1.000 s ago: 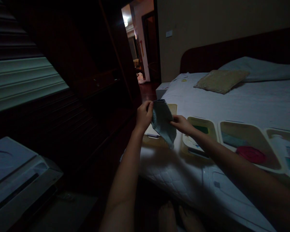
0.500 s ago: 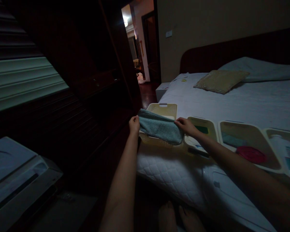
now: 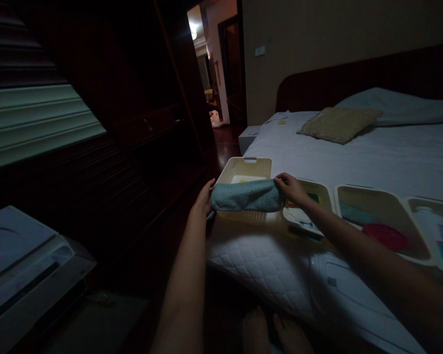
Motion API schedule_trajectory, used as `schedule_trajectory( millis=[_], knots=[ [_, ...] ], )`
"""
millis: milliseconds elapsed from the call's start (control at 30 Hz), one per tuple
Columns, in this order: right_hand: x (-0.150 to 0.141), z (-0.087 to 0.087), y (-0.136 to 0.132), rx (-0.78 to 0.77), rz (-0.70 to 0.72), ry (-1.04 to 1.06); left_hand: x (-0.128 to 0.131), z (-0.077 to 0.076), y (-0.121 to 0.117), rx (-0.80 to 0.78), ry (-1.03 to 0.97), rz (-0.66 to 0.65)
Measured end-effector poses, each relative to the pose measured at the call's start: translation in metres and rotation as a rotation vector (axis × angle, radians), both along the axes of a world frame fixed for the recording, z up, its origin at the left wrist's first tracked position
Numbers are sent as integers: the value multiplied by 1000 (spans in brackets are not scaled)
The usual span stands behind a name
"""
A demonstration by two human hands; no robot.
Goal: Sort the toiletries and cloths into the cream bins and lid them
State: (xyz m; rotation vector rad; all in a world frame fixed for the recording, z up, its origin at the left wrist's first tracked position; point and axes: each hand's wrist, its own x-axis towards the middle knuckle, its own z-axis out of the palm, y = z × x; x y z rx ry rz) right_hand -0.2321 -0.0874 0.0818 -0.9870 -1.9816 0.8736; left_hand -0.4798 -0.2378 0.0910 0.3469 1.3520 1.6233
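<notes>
A folded blue-green textured cloth (image 3: 247,195) is stretched level between my two hands. Its left end is in my left hand (image 3: 205,196), with the thumb up and the other fingers partly hidden behind the fabric. My right hand (image 3: 290,188) pinches the upper right corner. Behind and below the cloth stands a cream perforated basket (image 3: 227,172) at the bed's edge, with something white and a bit of yellow inside. Close to my right hand is a cream bin (image 3: 327,196) holding a green item and a white one.
Further right, one bin (image 3: 402,206) holds a pink-red round item (image 3: 386,236) and a bluish cloth; another holds a white bottle (image 3: 433,226). A clear plastic lid (image 3: 349,280) lies on the bed's front. A yellowish cushion (image 3: 339,124) rests farther back. A white machine-like box (image 3: 25,265) stands at left.
The cloth has gone from slanting down to the right to level, and looks narrower. My left hand has dropped slightly and wrapped its end; my right hand has risen a little.
</notes>
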Motion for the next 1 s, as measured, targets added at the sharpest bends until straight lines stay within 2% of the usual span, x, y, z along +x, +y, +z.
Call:
schedule_trajectory(
  millis=[67,133,200,300,500,667,800,900,1000],
  knots=[
    [0,-1,1,-39,14,45,2,-2,-1,-64,-8,-88],
    [0,-1,0,-106,5,98,3,-5,1,-102,42,-119],
    [2,2,-2,-190,-43,137,4,-9,3,-76,114,-78],
    [4,8,-8,-307,-97,190,3,-11,6,45,146,42],
    [6,12,-14,-602,-55,357,0,-11,7,115,155,191],
    [3,10,-15,-617,-140,329,4,-9,13,56,346,360],
    [-3,18,-20,-618,-184,361,15,-1,23,64,489,373],
    [-10,26,-28,-573,-167,402,30,8,31,96,597,407],
    [-21,36,-40,-541,-128,461,49,16,38,119,677,366]
  ],
)
